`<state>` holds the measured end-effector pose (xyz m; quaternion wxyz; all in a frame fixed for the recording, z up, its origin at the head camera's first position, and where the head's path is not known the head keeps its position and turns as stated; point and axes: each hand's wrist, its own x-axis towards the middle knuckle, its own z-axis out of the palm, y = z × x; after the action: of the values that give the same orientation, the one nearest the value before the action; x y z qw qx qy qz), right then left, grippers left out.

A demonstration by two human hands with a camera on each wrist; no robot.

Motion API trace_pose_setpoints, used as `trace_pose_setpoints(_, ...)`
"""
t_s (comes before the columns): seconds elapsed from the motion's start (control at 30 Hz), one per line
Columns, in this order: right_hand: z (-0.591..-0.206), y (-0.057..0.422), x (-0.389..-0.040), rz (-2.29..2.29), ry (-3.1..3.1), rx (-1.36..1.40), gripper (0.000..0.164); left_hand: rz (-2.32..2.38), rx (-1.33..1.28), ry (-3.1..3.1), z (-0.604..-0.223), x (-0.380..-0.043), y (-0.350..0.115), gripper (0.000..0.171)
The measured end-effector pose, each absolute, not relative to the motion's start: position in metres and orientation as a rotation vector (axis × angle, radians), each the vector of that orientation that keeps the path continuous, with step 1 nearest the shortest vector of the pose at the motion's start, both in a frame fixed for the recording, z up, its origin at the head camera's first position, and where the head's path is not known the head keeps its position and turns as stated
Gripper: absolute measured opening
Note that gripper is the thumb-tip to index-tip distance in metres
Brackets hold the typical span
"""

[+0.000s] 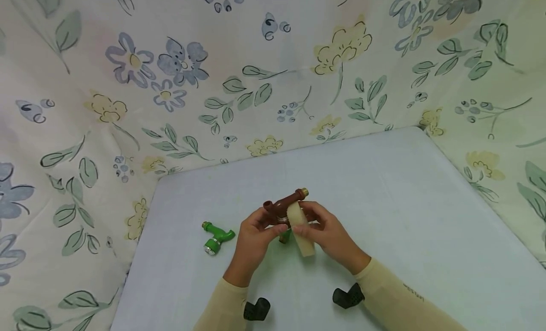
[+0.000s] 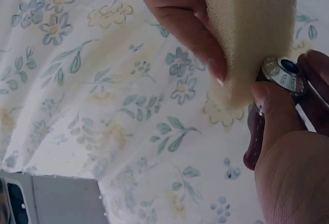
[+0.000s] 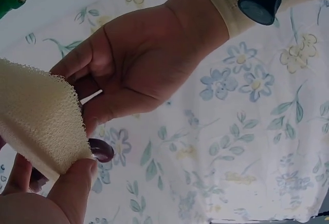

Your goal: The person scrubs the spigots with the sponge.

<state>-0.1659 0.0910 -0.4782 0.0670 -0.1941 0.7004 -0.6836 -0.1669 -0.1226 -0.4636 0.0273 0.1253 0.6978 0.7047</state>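
A dark red tap (image 1: 285, 206) with a brass threaded end is gripped by my left hand (image 1: 252, 236) over the middle of the table. In the left wrist view my thumb lies beside its silver handle cap (image 2: 285, 75) with a blue centre. My right hand (image 1: 334, 234) pinches a cream sponge (image 1: 304, 238) between thumb and fingers, right up against the tap. The right wrist view shows the porous sponge (image 3: 43, 113) covering most of the tap, with a dark red end (image 3: 102, 150) showing past it. Beneath the hands, a green tap (image 1: 285, 237) is mostly hidden.
Another green tap (image 1: 217, 237) with a silver-capped handle lies on the white table (image 1: 384, 188), left of my left hand. Black wrist cameras (image 1: 257, 309) stick out from both sleeves. Floral cloth (image 1: 273, 84) hangs behind the table and along its sides.
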Motion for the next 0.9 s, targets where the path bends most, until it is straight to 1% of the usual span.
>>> trace_pose_setpoints(0.13, -0.483, 0.090, -0.166, -2.082, 2.116, -0.661, 0.052, 2.189, 0.393, 2.168, -0.467, -0.169, -0.125, 0.036)
trace_pose_setpoints(0.27, -0.481, 0.089, -0.164, -2.093, 2.109, -0.715, 0.055, 2.251, 0.423, 2.054, -0.470, -0.169, -0.126, 0.042)
trace_pose_setpoints(0.5, -0.452, 0.084, -0.152, -2.093, 2.108, -0.756, 0.054, 2.249, 0.410, 2.081, -0.468, -0.168, -0.124, 0.046)
trace_pose_setpoints(0.6, -0.448, 0.083, -0.151, -2.083, 2.123, -0.769, 0.054, 2.259, 0.394, 2.105, -0.468, -0.169, -0.125, 0.045)
trace_pose_setpoints(0.77, -0.458, 0.083, -0.155, -2.090, 2.134, -0.737, 0.051, 2.261, 0.405, 2.075, -0.467, -0.168, -0.125, 0.039)
trace_pose_setpoints(0.9, -0.474, 0.086, -0.163, -2.100, 2.136, -0.675, 0.051, 2.271, 0.425, 1.996, -0.466, -0.166, -0.125, 0.040)
